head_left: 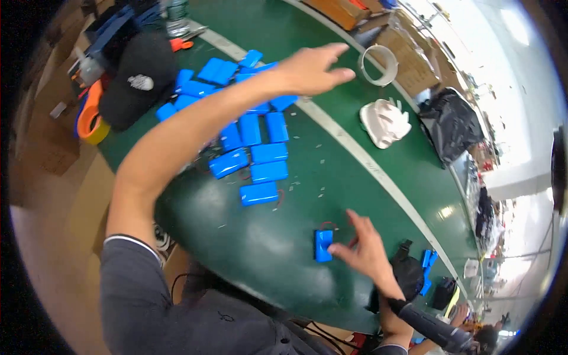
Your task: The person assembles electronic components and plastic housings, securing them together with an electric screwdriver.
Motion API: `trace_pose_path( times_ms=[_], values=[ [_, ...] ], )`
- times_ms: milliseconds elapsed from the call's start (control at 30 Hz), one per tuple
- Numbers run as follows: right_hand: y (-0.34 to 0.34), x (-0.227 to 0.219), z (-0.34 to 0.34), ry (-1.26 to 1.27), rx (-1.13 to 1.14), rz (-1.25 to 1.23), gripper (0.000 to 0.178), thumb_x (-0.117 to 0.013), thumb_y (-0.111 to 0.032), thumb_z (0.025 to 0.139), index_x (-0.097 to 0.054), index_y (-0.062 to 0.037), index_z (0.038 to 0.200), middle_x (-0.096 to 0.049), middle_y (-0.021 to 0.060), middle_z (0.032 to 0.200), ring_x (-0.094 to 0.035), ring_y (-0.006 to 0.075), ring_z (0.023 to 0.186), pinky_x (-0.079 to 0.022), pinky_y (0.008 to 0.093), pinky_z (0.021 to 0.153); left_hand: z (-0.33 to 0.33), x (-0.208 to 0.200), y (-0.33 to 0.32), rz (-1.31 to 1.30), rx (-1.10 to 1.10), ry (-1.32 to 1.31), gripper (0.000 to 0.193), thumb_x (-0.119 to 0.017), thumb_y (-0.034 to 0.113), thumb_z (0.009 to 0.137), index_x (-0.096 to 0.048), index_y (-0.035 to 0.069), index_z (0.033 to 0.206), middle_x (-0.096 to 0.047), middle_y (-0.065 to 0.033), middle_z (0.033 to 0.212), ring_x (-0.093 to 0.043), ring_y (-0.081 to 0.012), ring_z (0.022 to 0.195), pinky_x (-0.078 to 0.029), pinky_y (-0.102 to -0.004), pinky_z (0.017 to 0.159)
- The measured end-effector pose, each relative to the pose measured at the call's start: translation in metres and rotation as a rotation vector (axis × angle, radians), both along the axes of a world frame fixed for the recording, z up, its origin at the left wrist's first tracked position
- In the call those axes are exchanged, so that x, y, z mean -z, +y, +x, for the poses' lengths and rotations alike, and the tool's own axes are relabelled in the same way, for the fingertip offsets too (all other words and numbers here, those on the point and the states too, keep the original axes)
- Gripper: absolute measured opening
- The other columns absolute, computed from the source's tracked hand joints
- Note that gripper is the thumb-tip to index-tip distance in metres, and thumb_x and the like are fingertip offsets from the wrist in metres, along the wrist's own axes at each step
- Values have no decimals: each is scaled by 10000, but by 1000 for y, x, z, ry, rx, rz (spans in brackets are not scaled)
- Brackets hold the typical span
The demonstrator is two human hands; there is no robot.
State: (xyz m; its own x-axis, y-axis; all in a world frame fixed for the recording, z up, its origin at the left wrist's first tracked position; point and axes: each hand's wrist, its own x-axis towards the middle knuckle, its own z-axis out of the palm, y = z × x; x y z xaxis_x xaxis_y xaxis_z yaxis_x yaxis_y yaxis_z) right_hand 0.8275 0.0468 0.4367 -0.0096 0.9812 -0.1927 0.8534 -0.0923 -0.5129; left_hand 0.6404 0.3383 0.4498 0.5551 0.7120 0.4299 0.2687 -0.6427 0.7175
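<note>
My left hand (pixel 313 70) is stretched out over the green table (pixel 236 234), its thumb and fingers apart and holding nothing. Nearest its fingertips lies a whitish ring (pixel 379 65) like a tape roll. Beneath my left forearm are several blue-wrapped battery packs (pixel 269 152), some partly hidden by the arm. Closer to me, my right hand (pixel 365 251) is open beside a single blue battery pack (pixel 323 246) with thin red and dark wires. The right thumb tip is at that pack's edge; I cannot tell whether it touches.
A white moulded piece (pixel 386 122) and a black plastic bag (pixel 452 127) lie on the far right. To the left are a black cap (pixel 141 77) and an orange tape roll (pixel 92 115). A black strapped object (pixel 408 275) sits beyond my right wrist. Another person (pixel 485 337) is at lower right.
</note>
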Motion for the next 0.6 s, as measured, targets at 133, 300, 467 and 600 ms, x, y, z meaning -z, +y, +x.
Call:
trace_pose_path(
  times_ms=[133,300,467,600],
  values=[
    [-21,13,-42,-193,-136,127,640,-713,-268,682,-447,-22,1209,-541,212,984,-603,303,751,-502,384,655,-193,-11,-91,-122,-214,-205,522,-521,196,896,-305,67,1354,-504,-115,1212,-483,-172,1098,-386,-309,933],
    [34,41,-49,-5,-54,197,536,-668,-182,679,-504,5,1154,-571,163,963,-600,240,755,-504,335,592,-407,77,-269,-242,-916,-243,454,-524,248,897,-406,49,1287,-561,-125,1114,-520,-169,1042,-399,-300,911],
    [80,29,-126,585,94,62,496,-640,-177,790,-467,-20,1227,-526,103,1055,-578,178,794,-519,313,623,-518,216,-459,-384,-1504,-168,331,-544,292,867,-574,32,1068,-618,-102,931,-567,-179,874,-452,-311,784],
    [56,22,-118,514,112,163,537,-602,-253,834,-412,-11,1274,-480,120,1192,-561,205,946,-483,346,788,-508,356,-491,-810,-1436,50,273,-587,238,813,-619,13,965,-644,-155,892,-615,-239,844,-473,-344,745]
  ],
)
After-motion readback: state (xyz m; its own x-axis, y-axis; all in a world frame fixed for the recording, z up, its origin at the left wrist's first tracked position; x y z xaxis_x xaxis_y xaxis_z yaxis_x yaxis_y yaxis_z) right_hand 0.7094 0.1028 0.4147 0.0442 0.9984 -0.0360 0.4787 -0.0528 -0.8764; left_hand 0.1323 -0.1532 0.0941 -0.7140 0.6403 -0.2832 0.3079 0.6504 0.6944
